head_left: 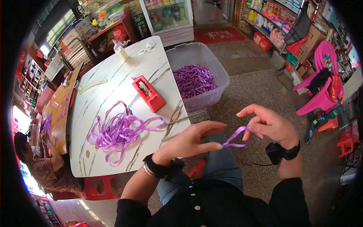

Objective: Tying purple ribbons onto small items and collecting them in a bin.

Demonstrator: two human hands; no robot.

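A thin purple ribbon [237,137] forms a small loop in the air between my hands, above my lap. My right hand [270,126] pinches one side of it with the thumb and a bent finger, while its index finger stretches out to the left. At the other end, the thumb tip of my left hand [194,140] meets the ribbon where its strands come together. The upper fingers of that hand point right, apart from the thumb; any finger behind the ribbon is hidden. To the left, a loose tangle of purple ribbon [123,132] lies on the white marbled table [85,160].
A red tape dispenser [149,94] sits on the table beyond the tangle. Beside the table stands a clear plastic tub [206,100] with many purple ribbon pieces. Another person [49,166] sits at the far left. Pink chairs [323,94] stand at the right.
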